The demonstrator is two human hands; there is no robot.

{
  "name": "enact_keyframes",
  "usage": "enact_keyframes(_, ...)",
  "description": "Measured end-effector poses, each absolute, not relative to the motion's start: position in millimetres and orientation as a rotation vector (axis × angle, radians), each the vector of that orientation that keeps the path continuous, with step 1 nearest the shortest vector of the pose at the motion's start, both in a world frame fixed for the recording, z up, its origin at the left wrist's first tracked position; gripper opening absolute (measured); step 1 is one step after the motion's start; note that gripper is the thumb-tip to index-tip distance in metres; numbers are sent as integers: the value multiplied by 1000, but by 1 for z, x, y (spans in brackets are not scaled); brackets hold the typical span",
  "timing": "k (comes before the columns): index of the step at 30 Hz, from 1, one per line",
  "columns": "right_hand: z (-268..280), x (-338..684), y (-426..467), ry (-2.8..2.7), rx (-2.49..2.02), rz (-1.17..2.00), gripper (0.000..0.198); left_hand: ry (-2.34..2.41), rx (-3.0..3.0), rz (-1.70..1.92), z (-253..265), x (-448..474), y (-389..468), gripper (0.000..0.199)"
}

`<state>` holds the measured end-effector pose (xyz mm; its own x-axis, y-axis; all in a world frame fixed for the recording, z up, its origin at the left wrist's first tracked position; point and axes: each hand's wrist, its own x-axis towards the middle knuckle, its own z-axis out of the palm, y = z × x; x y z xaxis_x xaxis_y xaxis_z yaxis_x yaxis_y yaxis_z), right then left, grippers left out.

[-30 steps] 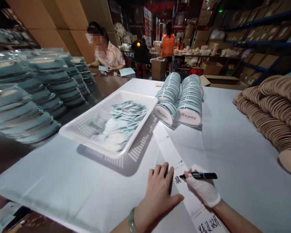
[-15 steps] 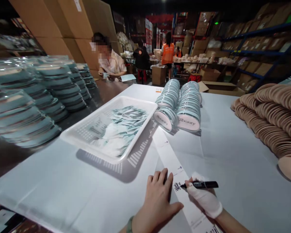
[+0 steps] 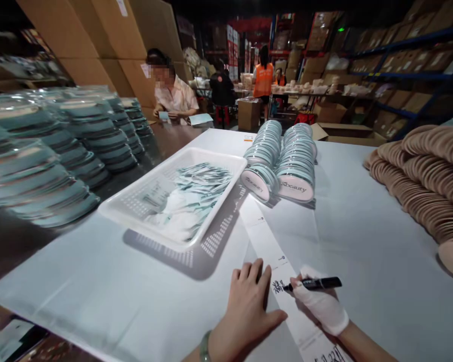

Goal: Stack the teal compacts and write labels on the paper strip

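A black marker pen (image 3: 319, 283) is gripped in my right hand (image 3: 320, 304), which wears a white glove with the thumb tip and fingertip bare. Its tip meets a long white paper label strip (image 3: 266, 244), where black handwritten strokes show. More large handwriting lies lower on the strip, near the bottom edge of the view. My left hand (image 3: 249, 301) is bare, with a greenish bangle at the wrist. Its fingers are spread flat, the fingertips and thumb beside and over the strip's left edge.
A white plastic basket (image 3: 109, 207) holds thin teal-and-white packets. Two rows of wrapped oval pads (image 3: 295, 188) stand beyond the strip. Stacked beige pads (image 3: 411, 196) lie right; wrapped teal stacks (image 3: 41, 191) stand left. A co-worker (image 3: 177, 95) sits across, handling a light-blue piece.
A few more pen strokes show on the strip. The view has shifted slightly, and the co-worker's light-blue piece is held differently. Both my hands keep nearly the same places.
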<state>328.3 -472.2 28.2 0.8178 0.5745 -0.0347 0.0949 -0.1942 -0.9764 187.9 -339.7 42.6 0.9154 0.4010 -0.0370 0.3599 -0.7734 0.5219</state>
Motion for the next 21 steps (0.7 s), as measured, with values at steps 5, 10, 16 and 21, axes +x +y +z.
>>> enact_keyframes(5,31,327,-472,-508,-1782,433,32,549,2650,15,46,186,-341,78)
enact_keyframes(10,26,328,-470,-459,-1799,400,33,537,2722,23,46,184,-340,72)
enact_keyframes(16,36,340,-467,-449,-1799,582,38,547,2705,42,45,185,-343,78)
enact_keyframes(21,41,341,-469,-514,-1797,578,34,559,2681,19,46,187,-344,81)
